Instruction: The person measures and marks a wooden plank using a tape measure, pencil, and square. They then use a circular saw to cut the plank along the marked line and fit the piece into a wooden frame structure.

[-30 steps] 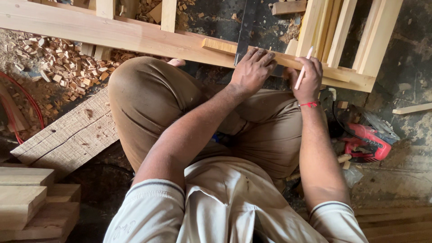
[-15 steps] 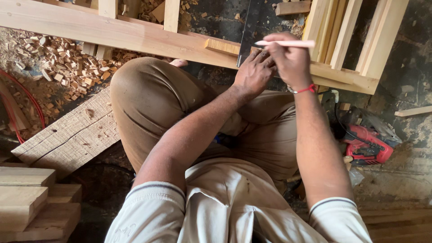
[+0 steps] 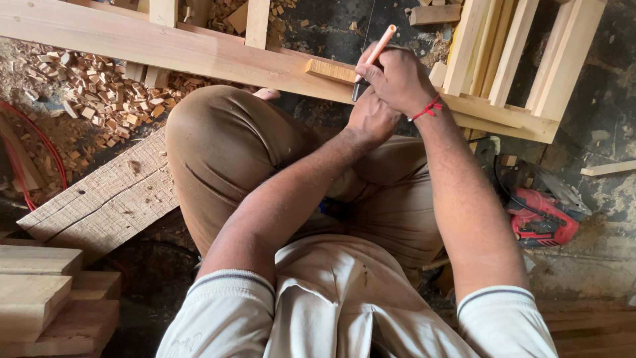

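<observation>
Gripping a pink pencil (image 3: 372, 58), the right hand (image 3: 399, 79) has its fingers curled tight round the shaft; the dark tip points down at the long wooden rail (image 3: 165, 46) just right of a small wood block (image 3: 329, 69) that lies on the rail's near edge. Pencil is tilted, its pale top end up and to the right. A red thread band (image 3: 429, 108) sits on the right wrist. Left hand (image 3: 371, 119) is tucked directly under the right one, touching it; its fingers are hidden behind the right hand, so I cannot tell if they are spread or closed, or holding anything. Rail runs slantwise from upper left down to the right, part of a pale timber frame (image 3: 523, 59) with upright slats at top right. The person sits low, knee in brown trousers (image 3: 225, 146) raised just below the rail, light shirt at the bottom of view. Left of the knee: a rough plank (image 3: 106, 199) lying at an angle, with a heap of wood chips (image 3: 86, 86) beyond it. Red cable (image 3: 40, 142) curves along the left edge. Stacked pale boards (image 3: 40, 298) at lower left. Red power tool (image 3: 540, 215) on the dark floor to the right, well apart from both hands.
</observation>
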